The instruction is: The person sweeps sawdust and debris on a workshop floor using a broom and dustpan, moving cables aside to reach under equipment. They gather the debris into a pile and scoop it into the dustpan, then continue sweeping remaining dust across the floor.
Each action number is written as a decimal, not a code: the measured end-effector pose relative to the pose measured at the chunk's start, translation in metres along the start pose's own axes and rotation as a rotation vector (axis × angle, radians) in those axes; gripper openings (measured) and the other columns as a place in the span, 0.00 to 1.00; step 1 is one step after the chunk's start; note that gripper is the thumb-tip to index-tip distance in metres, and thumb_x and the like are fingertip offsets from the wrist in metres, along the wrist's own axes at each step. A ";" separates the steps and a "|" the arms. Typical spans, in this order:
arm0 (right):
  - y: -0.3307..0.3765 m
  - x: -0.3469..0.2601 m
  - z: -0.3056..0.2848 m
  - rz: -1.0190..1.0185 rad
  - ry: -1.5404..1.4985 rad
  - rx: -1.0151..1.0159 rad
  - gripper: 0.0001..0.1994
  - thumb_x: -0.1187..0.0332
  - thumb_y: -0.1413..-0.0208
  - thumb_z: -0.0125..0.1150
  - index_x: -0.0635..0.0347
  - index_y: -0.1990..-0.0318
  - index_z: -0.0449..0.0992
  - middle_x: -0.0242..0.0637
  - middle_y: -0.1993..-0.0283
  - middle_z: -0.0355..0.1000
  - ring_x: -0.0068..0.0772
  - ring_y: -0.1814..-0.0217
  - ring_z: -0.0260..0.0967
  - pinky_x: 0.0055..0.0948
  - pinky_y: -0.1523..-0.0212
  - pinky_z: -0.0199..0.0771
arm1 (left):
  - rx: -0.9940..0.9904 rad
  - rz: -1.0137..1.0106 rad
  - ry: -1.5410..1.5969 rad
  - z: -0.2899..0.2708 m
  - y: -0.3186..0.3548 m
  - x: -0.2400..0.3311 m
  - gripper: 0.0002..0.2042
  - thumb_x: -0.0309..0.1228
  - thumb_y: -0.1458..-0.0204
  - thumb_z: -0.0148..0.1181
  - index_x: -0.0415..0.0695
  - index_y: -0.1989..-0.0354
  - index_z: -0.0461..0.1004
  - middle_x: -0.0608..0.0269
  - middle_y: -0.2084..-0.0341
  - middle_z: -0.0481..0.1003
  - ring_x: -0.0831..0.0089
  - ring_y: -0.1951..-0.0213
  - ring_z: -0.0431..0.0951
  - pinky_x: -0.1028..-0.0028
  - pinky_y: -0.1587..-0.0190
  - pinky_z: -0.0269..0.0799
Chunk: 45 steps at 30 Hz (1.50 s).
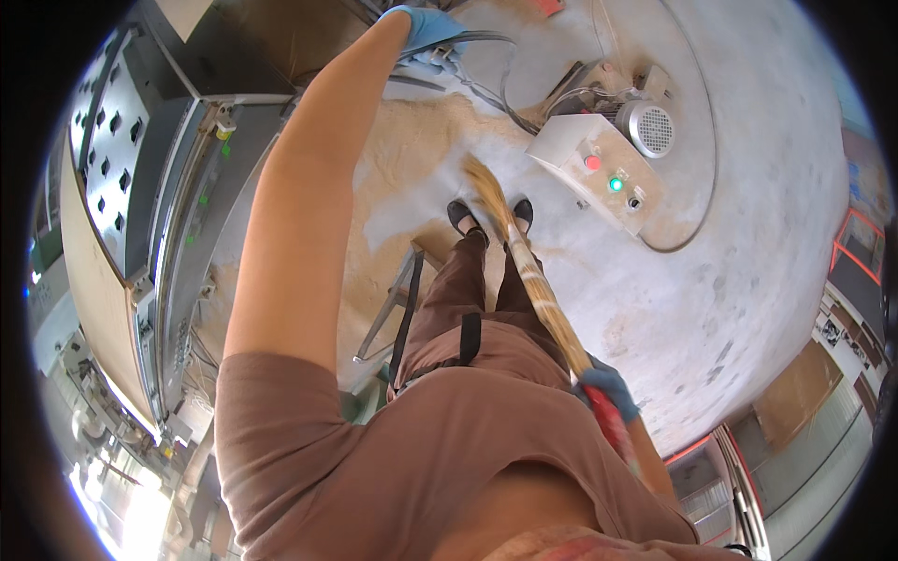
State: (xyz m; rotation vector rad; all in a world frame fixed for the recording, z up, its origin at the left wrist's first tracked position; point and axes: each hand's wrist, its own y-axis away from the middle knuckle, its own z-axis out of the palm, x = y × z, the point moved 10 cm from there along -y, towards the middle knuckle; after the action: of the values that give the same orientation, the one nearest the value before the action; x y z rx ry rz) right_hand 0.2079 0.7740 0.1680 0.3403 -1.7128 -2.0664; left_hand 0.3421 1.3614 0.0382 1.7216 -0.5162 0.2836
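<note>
Head view. The right hand [608,385], in a blue glove, is closed around the handle of a straw broom [524,257]; the broom runs from the grip away toward the person's shoes [488,215], its bristle end touching the floor beside the sawdust pile [412,178]. The left hand [426,28], gloved and outstretched beyond the sawdust pile, touches grey hoses [486,65]; whether it grips them cannot be told.
</note>
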 end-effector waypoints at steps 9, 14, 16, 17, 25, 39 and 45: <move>-0.202 -0.096 0.061 -0.330 0.190 0.010 0.25 0.74 0.48 0.58 0.58 0.41 0.65 0.40 0.71 0.70 0.35 0.78 0.74 0.30 0.80 0.75 | -0.182 -0.074 0.301 0.060 0.009 -0.034 0.11 0.29 0.40 0.46 0.42 0.75 0.69 0.55 0.79 0.74 0.81 0.86 0.60 0.80 0.85 0.59; -0.344 -0.124 0.132 -0.234 0.289 0.036 0.12 0.77 0.50 0.59 0.69 0.58 0.67 0.40 0.72 0.70 0.41 0.78 0.75 0.38 0.78 0.80 | -0.216 0.025 0.320 0.077 0.000 -0.054 0.12 0.31 0.38 0.47 0.41 0.73 0.71 0.61 0.81 0.71 0.78 0.82 0.68 0.79 0.83 0.60; -0.382 -0.096 0.164 -0.133 0.358 0.009 0.11 0.77 0.50 0.60 0.73 0.60 0.68 0.44 0.71 0.73 0.45 0.77 0.77 0.41 0.76 0.82 | -0.116 0.100 0.193 0.070 -0.003 -0.060 0.13 0.32 0.38 0.48 0.41 0.74 0.71 0.62 0.81 0.71 0.78 0.82 0.68 0.80 0.83 0.61; -0.393 -0.078 0.180 -0.117 0.389 -0.044 0.11 0.77 0.50 0.60 0.74 0.60 0.69 0.47 0.71 0.74 0.46 0.76 0.77 0.43 0.76 0.82 | -0.121 0.120 0.169 0.070 -0.003 -0.061 0.12 0.33 0.38 0.49 0.43 0.72 0.73 0.64 0.81 0.72 0.78 0.82 0.70 0.79 0.81 0.64; -0.400 0.014 0.265 0.153 0.719 -0.260 0.12 0.75 0.48 0.62 0.69 0.58 0.70 0.52 0.69 0.75 0.49 0.74 0.78 0.43 0.78 0.79 | -0.034 0.213 0.013 0.074 0.019 -0.074 0.16 0.38 0.38 0.50 0.41 0.71 0.78 0.63 0.74 0.81 0.77 0.74 0.79 0.75 0.70 0.76; -0.247 -0.073 0.200 -0.274 0.747 -0.043 0.25 0.77 0.47 0.57 0.59 0.39 0.63 0.36 0.70 0.69 0.30 0.78 0.72 0.31 0.77 0.77 | 0.128 0.354 -0.171 0.074 0.018 -0.073 0.18 0.39 0.43 0.48 0.44 0.62 0.84 0.55 0.66 0.83 0.61 0.66 0.83 0.64 0.56 0.76; -0.371 -0.114 0.222 -0.426 0.347 0.052 0.20 0.71 0.44 0.58 0.61 0.44 0.66 0.39 0.64 0.74 0.32 0.73 0.74 0.31 0.74 0.76 | 0.046 0.390 -0.083 0.081 -0.015 -0.030 0.18 0.41 0.46 0.53 0.41 0.59 0.82 0.54 0.63 0.81 0.56 0.65 0.81 0.60 0.59 0.76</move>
State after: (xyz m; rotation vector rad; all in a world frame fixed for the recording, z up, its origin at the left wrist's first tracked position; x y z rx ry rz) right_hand 0.1446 1.0734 -0.1580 1.0932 -1.5800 -2.0813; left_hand 0.3155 1.2899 -0.0059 1.6743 -0.9144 0.5054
